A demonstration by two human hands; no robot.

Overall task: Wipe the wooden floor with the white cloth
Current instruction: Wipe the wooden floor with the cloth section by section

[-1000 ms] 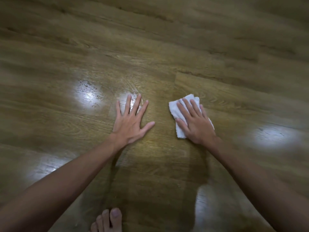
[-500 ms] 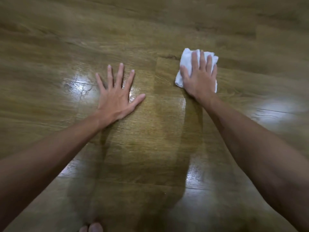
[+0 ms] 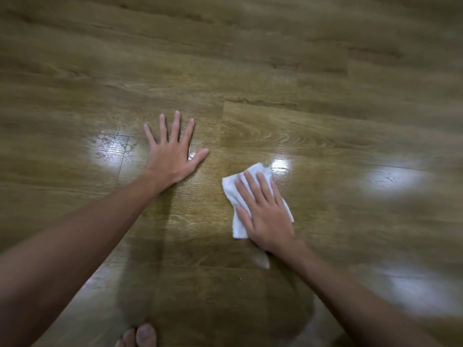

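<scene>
Right hand [image 3: 266, 216] lies flat with straight fingers pressing a white cloth [image 3: 238, 196], soft and crumpled | left hand [image 3: 172, 156] splayed wide, palm down on bare boards just left of it | wooden floor [image 3: 288, 126]: glossy brown grained planks, pale light glare patches | bare toes [image 3: 140, 335] at bottom edge

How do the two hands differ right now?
The left hand lies bare on the floor with fingers spread wide; the right hand presses the white cloth with fingers closer together. The left sits farther from the person. Both are flat, palms down.
</scene>
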